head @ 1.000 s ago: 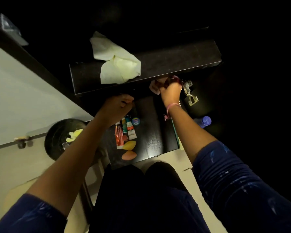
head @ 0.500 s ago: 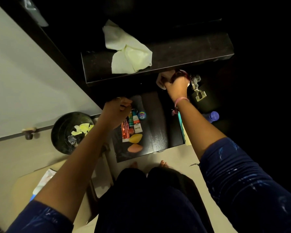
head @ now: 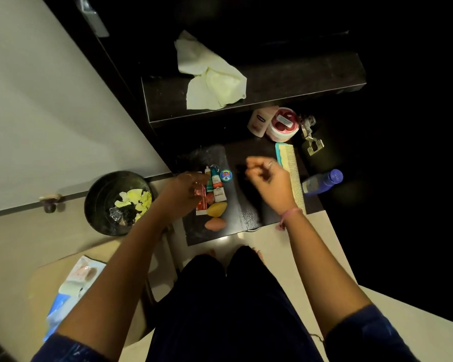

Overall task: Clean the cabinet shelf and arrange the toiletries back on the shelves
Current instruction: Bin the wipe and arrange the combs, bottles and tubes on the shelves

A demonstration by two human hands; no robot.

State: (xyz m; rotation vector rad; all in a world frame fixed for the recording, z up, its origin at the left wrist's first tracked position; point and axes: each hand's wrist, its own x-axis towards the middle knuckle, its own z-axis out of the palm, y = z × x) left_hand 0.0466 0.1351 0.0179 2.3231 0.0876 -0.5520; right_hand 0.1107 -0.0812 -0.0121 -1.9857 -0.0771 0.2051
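Note:
A crumpled pale cloth [head: 212, 77] lies on the dark upper shelf [head: 298, 79]. Under its edge, on the shelf below, a pink bottle [head: 259, 121] and a red-lidded jar [head: 284, 124] stand side by side. Further down, a dark board [head: 246, 205] carries small tubes [head: 216, 185], a round blue tin [head: 226, 175], a yellow sponge [head: 216, 209] and a pink sponge [head: 215, 223]. My left hand [head: 182, 195] hangs over a red tube [head: 201, 205], fingers loosely bent. My right hand [head: 268, 180] hovers above the board, loosely curled and holding nothing.
A comb [head: 292, 176] and a blue bottle [head: 322, 182] lie at the board's right. A metal hinge [head: 310, 134] sticks out beside the jar. A black bin [head: 118, 202] with scraps stands left, below the open white cabinet door [head: 37, 100]. A packet [head: 73, 288] lies on a stool.
My right hand has let go of the jar and bottle under the upper shelf and drawn back over the board. My left hand has dropped toward the tubes.

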